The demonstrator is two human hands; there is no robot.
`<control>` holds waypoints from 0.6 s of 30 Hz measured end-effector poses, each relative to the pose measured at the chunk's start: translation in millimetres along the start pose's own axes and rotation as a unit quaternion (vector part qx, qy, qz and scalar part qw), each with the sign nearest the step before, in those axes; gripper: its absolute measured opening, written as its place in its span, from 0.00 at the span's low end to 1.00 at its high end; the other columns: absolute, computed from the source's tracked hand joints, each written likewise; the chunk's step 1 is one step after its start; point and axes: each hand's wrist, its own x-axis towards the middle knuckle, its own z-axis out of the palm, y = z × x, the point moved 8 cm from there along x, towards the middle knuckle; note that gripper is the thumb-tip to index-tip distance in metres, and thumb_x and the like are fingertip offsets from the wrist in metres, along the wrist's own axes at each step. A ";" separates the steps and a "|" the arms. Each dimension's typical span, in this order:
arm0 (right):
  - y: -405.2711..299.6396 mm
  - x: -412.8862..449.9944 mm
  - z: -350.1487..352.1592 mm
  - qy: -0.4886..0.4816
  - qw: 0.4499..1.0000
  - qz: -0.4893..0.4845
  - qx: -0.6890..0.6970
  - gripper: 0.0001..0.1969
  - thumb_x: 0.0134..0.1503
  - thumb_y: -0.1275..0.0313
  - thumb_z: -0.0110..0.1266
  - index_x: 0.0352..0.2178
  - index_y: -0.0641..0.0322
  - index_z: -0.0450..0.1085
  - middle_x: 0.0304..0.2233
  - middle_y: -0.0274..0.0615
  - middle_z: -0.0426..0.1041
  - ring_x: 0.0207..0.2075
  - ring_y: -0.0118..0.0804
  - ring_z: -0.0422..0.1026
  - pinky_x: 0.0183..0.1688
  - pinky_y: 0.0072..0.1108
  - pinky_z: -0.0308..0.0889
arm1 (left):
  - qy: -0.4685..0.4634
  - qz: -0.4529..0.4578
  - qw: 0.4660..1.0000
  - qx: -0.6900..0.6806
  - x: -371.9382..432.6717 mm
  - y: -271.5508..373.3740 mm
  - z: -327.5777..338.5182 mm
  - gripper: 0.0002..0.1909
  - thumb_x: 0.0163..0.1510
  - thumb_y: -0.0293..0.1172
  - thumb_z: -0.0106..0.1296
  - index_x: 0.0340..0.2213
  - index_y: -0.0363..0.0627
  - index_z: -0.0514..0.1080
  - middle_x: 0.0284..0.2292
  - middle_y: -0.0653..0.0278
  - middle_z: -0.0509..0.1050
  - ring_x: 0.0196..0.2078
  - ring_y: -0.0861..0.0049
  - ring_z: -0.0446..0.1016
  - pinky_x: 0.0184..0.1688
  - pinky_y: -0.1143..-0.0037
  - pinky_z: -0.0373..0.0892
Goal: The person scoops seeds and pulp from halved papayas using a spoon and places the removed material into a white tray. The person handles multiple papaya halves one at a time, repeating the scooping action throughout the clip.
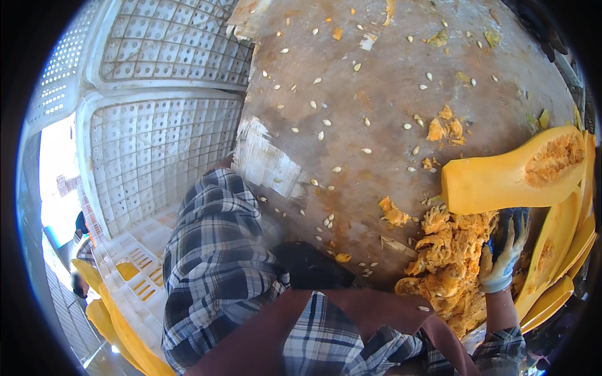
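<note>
My right hand (504, 256) wears a white work glove with a blue coated palm. It lies against the right side of a heap of stringy orange squash pulp (454, 263). Just above it is a halved, peeled butternut-type squash (498, 174), its seed hollow scraped and facing up. The squash's lower edge meets my fingertips, so I cannot tell whether they grip anything. My left arm, in a plaid sleeve (211, 235), reaches towards the white crates, and my left hand is out of view. More squash halves (550, 254) lean together at the right.
Pale seeds and pulp scraps (394, 212) are scattered over the worn wooden tabletop (376, 98), which has a splintered left edge. White perforated plastic crates (160, 145) stand at the left. Long yellow squash pieces (110, 324) lie at lower left, near another person (84, 249).
</note>
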 end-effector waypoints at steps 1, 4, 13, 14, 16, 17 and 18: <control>-0.5 0.1 0.4 0.000 1.000 -0.006 0.002 0.37 0.60 0.51 0.47 0.61 0.69 0.56 0.64 0.62 0.54 0.66 0.68 0.50 0.66 0.50 0.46 | 0.000 0.002 1.000 0.002 1.3 -0.1 0.4 0.45 0.45 0.57 0.59 0.60 0.50 0.57 0.55 0.44 0.68 0.58 0.52 0.67 0.58 0.62 0.63; 0.0 -0.3 0.3 0.001 1.000 -0.006 0.003 0.36 0.60 0.52 0.47 0.62 0.69 0.56 0.65 0.62 0.53 0.66 0.68 0.50 0.66 0.50 0.46 | -0.003 0.004 1.000 0.013 0.6 0.4 -0.6 0.45 0.45 0.56 0.59 0.59 0.50 0.57 0.55 0.44 0.68 0.58 0.52 0.67 0.58 0.62 0.64; -4.7 7.6 -5.7 0.011 0.999 -0.022 0.025 0.35 0.54 0.63 0.50 0.62 0.66 0.55 0.64 0.61 0.55 0.65 0.70 0.51 0.66 0.52 0.46 | -0.013 0.028 0.994 0.102 -50.4 10.9 -41.5 0.43 0.45 0.55 0.59 0.59 0.49 0.58 0.54 0.44 0.69 0.57 0.52 0.68 0.57 0.62 0.64; -5.8 8.7 -8.9 0.031 0.999 -0.023 0.032 0.35 0.53 0.64 0.52 0.62 0.65 0.56 0.63 0.61 0.57 0.64 0.70 0.53 0.66 0.53 0.46 | -0.014 0.032 0.993 0.116 -60.5 12.1 -48.0 0.43 0.45 0.55 0.59 0.59 0.49 0.59 0.54 0.44 0.69 0.57 0.52 0.68 0.57 0.62 0.64; -6.2 11.1 -8.9 0.030 0.999 -0.020 0.030 0.34 0.53 0.65 0.52 0.61 0.65 0.57 0.62 0.61 0.58 0.64 0.70 0.53 0.66 0.53 0.46 | -0.014 0.041 0.989 0.139 -83.1 15.3 -60.9 0.43 0.45 0.55 0.59 0.58 0.49 0.59 0.54 0.44 0.69 0.57 0.52 0.68 0.57 0.62 0.64; -8.9 11.4 -12.1 0.049 0.998 -0.034 0.023 0.34 0.52 0.66 0.53 0.60 0.65 0.58 0.62 0.60 0.59 0.64 0.69 0.53 0.66 0.53 0.47 | -0.013 0.046 0.987 0.153 -95.0 17.7 -68.1 0.43 0.45 0.55 0.59 0.58 0.49 0.59 0.54 0.44 0.69 0.57 0.52 0.68 0.57 0.62 0.64; -8.8 12.8 -12.8 0.055 0.997 -0.036 0.038 0.32 0.52 0.66 0.54 0.59 0.65 0.59 0.61 0.59 0.59 0.64 0.68 0.54 0.65 0.54 0.48 | -0.013 0.050 0.985 0.163 -108.1 20.4 -75.0 0.43 0.45 0.55 0.59 0.58 0.49 0.59 0.54 0.44 0.69 0.57 0.52 0.68 0.57 0.62 0.64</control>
